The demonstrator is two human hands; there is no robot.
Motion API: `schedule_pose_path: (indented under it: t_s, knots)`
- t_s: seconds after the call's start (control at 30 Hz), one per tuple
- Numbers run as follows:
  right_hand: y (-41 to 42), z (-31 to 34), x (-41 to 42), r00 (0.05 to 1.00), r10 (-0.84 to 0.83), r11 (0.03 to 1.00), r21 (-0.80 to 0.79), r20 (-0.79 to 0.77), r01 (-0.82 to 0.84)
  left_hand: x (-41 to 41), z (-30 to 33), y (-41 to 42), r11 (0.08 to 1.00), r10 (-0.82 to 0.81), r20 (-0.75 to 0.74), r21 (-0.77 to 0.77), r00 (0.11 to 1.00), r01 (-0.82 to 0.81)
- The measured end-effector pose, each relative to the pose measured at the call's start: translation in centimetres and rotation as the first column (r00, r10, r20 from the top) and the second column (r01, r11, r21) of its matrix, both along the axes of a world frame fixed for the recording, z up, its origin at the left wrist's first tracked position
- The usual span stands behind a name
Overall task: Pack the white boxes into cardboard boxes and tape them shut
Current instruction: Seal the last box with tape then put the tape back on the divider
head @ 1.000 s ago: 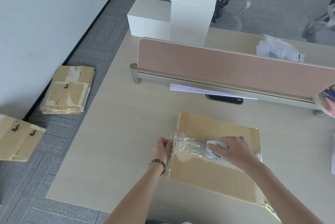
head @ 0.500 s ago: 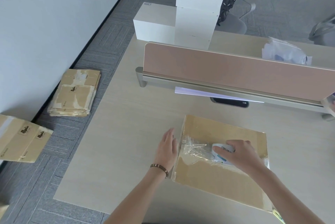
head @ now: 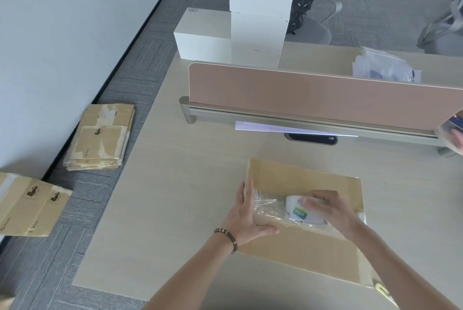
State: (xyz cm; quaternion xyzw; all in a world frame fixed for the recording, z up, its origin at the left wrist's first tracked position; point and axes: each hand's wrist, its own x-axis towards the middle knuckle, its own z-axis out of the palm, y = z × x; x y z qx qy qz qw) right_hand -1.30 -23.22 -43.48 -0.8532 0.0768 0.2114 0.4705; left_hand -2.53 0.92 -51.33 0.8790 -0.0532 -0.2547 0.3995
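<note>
Tape roll (head: 302, 212) half-hidden under right hand (head: 330, 212)

Open tabletop (head: 175, 197) left of the cardboard box (head: 313, 254), bare from near edge to far. Also bare betw. box and the desk divider (head: 313, 94), w/ only a white sheet (head: 263, 127) poking out under divider rail. Divider blocks any low reach to far side; stacked white boxes (head: 258, 21) and a plastic bag (head: 383, 66) behind it. Box top partly taken up by left hand (head: 246, 217), right hand (head: 330, 212) and tape roll (head: 298, 210). Right of box: open strip of table.
</note>
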Motion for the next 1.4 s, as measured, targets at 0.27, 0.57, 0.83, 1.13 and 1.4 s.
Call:
schedule_pose_path:
  t_s: [0.27, 0.57, 0.83, 1.13, 1.4]
  knots:
    - [-0.7, -0.7, -0.1, 0.999, 0.035, 0.982, -0.183, 0.004, -0.034, -0.2, -0.1, -0.1, 0.999, -0.006, 0.039, 0.051, 0.999, 0.004]
    - [-4.7, -0.9, -2.3, 0.998, -0.046, 0.999, 0.023, 0.03, 0.045, -0.1, 0.6, -0.7, 0.999, 0.033, -0.002, 0.041, 0.999, -0.033]
    - [-7.4, -0.2, -1.5, 0.981, 0.119, 0.901, -0.432, 0.151, -0.043, -0.2, 0.9, -0.9, 0.998, 0.031, -0.016, 0.057, 0.999, -0.03]
    - [-9.8, -1.1, -2.1, 0.99, 0.005, 0.944, -0.327, 0.143, 0.042, -0.2, 0.9, -1.0, 0.997, 0.044, -0.011, 0.056, 0.999, -0.043]
    - [-12.3, -0.7, -2.4, 0.997, -0.008, 1.0, 0.002, 0.076, 0.008, -0.1, 0.3, -1.1, 0.996, 0.062, 0.002, 0.065, 0.998, -0.062]
